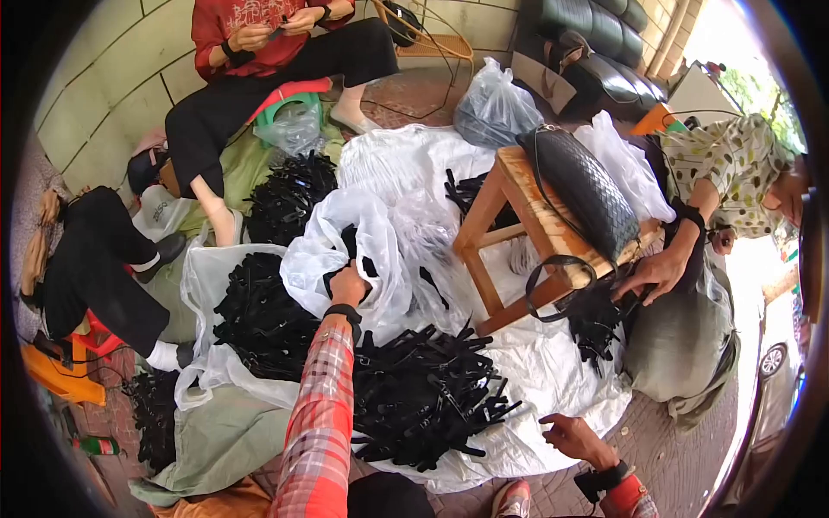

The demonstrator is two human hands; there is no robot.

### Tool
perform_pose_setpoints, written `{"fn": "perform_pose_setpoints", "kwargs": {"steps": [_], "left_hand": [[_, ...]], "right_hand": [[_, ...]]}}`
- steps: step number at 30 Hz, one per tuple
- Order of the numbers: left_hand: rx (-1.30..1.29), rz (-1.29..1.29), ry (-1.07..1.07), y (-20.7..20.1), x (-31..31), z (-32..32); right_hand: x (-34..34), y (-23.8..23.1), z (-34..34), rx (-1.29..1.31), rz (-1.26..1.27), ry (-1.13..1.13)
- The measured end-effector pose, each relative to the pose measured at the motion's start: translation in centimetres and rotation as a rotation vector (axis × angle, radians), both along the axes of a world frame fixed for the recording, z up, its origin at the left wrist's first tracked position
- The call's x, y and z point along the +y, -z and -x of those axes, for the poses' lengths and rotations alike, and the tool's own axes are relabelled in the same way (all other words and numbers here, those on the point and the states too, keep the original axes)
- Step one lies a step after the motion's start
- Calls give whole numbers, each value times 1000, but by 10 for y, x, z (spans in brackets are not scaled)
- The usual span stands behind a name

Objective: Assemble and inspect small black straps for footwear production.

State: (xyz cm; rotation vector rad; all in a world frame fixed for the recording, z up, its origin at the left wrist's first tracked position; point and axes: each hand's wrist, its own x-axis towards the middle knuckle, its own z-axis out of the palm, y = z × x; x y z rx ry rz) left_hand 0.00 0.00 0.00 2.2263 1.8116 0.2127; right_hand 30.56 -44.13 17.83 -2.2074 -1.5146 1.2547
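My left hand point(348, 283), with a black band at the wrist, reaches into a crumpled translucent plastic bag point(319, 231). Black pieces show inside the bag around it, and its fingers are hidden. Just below lies a large loose pile of short black strap-like pieces point(427, 393) on a white woven sheet point(553, 380). My right hand point(574, 438) hovers over the sheet's near right edge, fingers loosely bent and apart, holding nothing I can see. Another black pile point(263, 306) lies left of my forearm on clear plastic.
A wooden stool point(509, 194) carries a black woven handbag point(596, 186). A co-worker's hand point(656, 274) reaches to a small black pile point(596, 332) at right. A person in red point(250, 34) sits at the back, another person's legs point(104, 259) at left. A filled plastic bag point(494, 108) stands behind.
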Motion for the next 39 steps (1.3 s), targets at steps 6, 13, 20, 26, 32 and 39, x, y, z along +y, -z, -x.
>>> {"fn": "perform_pose_setpoints", "kwargs": {"steps": [6, 13, 20, 26, 32, 39], "left_hand": [[111, -79, 249, 10, -10, 3], [42, -182, 127, -52, -26, 10], [-170, -176, -177, -107, -21, 18], [-909, -97, -326, -88, -20, 62], [-1736, 760, -347, -118, -56, 47], [-1540, 902, 92, -215, -176, 4]], "right_hand": [[-1, -3, -10, 23, -9, 22], [16, 2, -3, 0, -56, -121], [45, 7, 13, 64, -83, -126], [69, 15, 37, 155, -191, -249], [79, 31, 36, 179, -208, -283], [122, -31, 66, 45, -838, -293]]}}
